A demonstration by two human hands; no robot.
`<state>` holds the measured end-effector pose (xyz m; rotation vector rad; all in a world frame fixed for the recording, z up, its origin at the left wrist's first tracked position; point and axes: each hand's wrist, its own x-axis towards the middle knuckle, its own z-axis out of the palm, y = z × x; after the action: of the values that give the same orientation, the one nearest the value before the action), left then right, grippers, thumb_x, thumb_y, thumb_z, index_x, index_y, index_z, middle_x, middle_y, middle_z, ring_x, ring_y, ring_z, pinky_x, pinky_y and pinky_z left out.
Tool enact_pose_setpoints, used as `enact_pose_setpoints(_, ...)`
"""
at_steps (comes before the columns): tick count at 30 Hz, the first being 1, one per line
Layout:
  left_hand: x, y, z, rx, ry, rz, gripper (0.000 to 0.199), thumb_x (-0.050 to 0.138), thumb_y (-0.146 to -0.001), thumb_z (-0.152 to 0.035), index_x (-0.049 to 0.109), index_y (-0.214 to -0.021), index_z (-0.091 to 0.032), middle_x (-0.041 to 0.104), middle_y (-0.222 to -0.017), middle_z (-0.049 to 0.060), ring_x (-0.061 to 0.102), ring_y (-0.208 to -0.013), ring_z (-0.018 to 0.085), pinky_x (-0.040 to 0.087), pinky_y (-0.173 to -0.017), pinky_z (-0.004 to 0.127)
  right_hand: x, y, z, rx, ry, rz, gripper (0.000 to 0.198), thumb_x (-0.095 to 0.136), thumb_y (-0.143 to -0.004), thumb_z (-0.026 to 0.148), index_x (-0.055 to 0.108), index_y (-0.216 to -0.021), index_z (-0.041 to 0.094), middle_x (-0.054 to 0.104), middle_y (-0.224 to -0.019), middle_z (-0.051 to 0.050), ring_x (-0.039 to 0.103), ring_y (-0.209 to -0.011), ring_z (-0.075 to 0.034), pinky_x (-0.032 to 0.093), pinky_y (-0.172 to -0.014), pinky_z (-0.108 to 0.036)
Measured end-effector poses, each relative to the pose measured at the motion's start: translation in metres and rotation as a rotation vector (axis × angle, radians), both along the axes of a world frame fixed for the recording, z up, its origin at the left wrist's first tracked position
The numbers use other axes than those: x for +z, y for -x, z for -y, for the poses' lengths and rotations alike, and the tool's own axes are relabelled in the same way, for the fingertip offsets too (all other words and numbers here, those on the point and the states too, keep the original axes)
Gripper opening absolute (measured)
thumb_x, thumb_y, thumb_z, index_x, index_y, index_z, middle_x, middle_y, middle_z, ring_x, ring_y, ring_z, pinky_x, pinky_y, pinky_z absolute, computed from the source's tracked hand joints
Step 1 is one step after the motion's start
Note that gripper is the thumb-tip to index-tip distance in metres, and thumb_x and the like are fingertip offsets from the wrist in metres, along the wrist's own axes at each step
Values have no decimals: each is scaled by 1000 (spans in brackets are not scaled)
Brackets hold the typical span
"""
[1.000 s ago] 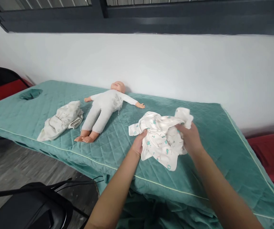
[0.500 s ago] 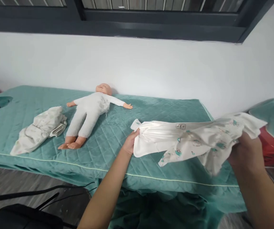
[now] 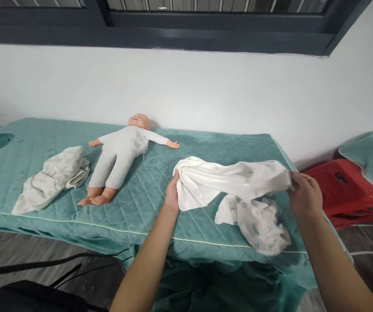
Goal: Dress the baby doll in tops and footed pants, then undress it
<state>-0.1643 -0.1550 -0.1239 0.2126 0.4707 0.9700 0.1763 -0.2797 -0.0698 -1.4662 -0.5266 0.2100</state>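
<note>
The left hand (image 3: 172,193) is partly closed on one end of a white garment (image 3: 215,175), with the thumb at its edge; its other fingers are mostly hidden behind the cloth. At 3 o'clock from it, well apart, the right hand (image 3: 306,197) is curled, pinching the opposite end between thumb and fingers; that end is blurred. The garment stretches between the two hands above a bed with a green quilted cover (image 3: 199,232), its plain white side showing. A printed part bunches at 5 o'clock from its middle; whether this touches the cover is hard to tell.

At 10 o'clock from the left hand a doll (image 3: 124,145) lies face up on the cover, head toward 1 o'clock, feet toward 7. A crumpled pale cloth (image 3: 53,177) lies at 9 o'clock, just beside the doll's legs.
</note>
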Motion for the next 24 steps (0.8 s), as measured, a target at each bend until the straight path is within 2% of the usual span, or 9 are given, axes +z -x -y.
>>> enact_pose_setpoints(2,-1,0,-3,38,-18,21,49,55,-96,-48,64,-134,-17,75,-122,9,64,-127,29,42,-120,45,-8,17,13,146,82,199,35,72,-76,38,66,-108,24,67,-129,-8,61,-123,-24,44,-110,-45)
enact_pose_setpoints(6,-4,-1,-7,92,-53,-1,46,56,-95,-46,65,-131,-19,73,-128,7,61,-131,28,40,-121,44,-16,67,46,1057,526,729,73,71,-83,37,43,-150,31,41,-161,-9,37,-149,-27,33,-121,-50)
enact_pose_setpoints(8,-5,0,-7,91,-74,-18,46,57,-94,-47,65,-131,-20,72,-130,6,58,-134,28,41,-120,44,-19,86,55,1204,651,925,82,77,-77,36,42,-152,30,40,-161,-9,31,-152,-33,30,-121,-57)
enact_pose_setpoints(10,-6,0,-7,79,-93,-34,47,58,-93,-48,65,-131,-21,71,-131,6,57,-136,29,41,-120,45,-22,93,58,1194,701,1015,69,72,-81,30,49,-146,29,45,-157,-8,36,-148,-33,35,-119,-55)
enact_pose_setpoints(13,-7,2,-7,79,-98,-52,47,59,-92,-47,65,-131,-22,72,-130,6,57,-136,30,42,-119,46,-21,83,59,1147,757,1020,36,55,-87,17,63,-121,27,60,-139,-7,57,-127,-27,51,-102,-45)
enact_pose_setpoints(15,-7,2,-6,88,-99,-51,46,59,-91,-47,66,-129,-21,72,-129,7,57,-135,30,42,-119,46,-18,67,60,1133,783,1036,28,53,-84,14,66,-105,27,67,-124,-6,64,-110,-26,55,-90,-44)
enact_pose_setpoints(18,-7,2,-6,94,-121,-48,48,60,-91,-48,66,-130,-21,72,-129,7,57,-135,30,42,-119,46,-4,29,64,1064,732,1057,25,57,-81,17,67,-100,31,70,-116,-5,64,-107,-28,53,-89,-46)
enact_pose_setpoints(22,-8,2,-6,87,-105,-42,47,60,-91,-47,66,-129,-20,72,-129,7,58,-134,30,42,-119,46,30,-38,68,625,521,1065,14,67,-81,37,69,-95,37,71,-105,-9,64,-99,-31,48,-88,-49)
enact_pose_setpoints(24,-7,1,-5,90,-97,-35,46,61,-90,-46,67,-128,-20,72,-129,6,59,-133,29,42,-119,45,45,-69,68,485,513,1087,13,68,-77,38,70,-90,37,72,-99,-10,62,-96,-32,44,-89,-51)
